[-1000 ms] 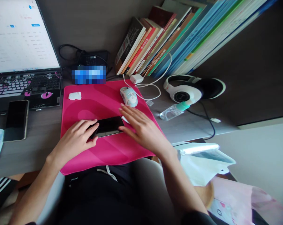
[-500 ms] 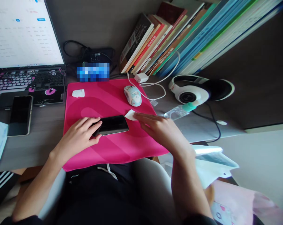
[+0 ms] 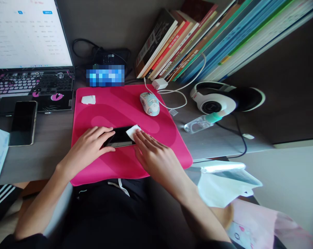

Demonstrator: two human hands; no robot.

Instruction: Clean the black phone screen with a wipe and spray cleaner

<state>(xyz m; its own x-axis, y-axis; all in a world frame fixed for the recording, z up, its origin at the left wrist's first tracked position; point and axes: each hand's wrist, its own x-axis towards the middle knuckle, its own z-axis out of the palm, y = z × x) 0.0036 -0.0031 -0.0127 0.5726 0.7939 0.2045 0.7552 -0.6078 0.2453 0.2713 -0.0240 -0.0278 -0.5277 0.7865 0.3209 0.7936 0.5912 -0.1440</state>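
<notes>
A black smartphone [image 3: 120,137] lies screen up on the pink desk mat [image 3: 161,133]. My left hand [image 3: 90,145] grips its left end, thumb at the near edge and fingers at the far edge. Under the fingertips of my right hand [image 3: 156,155] is a folded white wipe [image 3: 131,131], pressed flat on the phone's right end. My right fingers are close together and hide part of the wipe and the phone's right corner.
Around the mat are a second white piece [image 3: 88,99], a mouse [image 3: 149,103], a charger [image 3: 159,83] with white cable, a spray bottle [image 3: 198,124] and headphones [image 3: 215,102]. A laptop [image 3: 34,90] and another phone [image 3: 23,122] sit left. Books [image 3: 169,48] stand behind.
My right hand has moved left with the wipe, from beside the phone onto its right end. My left hand stays on the phone's left end. The view has shifted slightly.
</notes>
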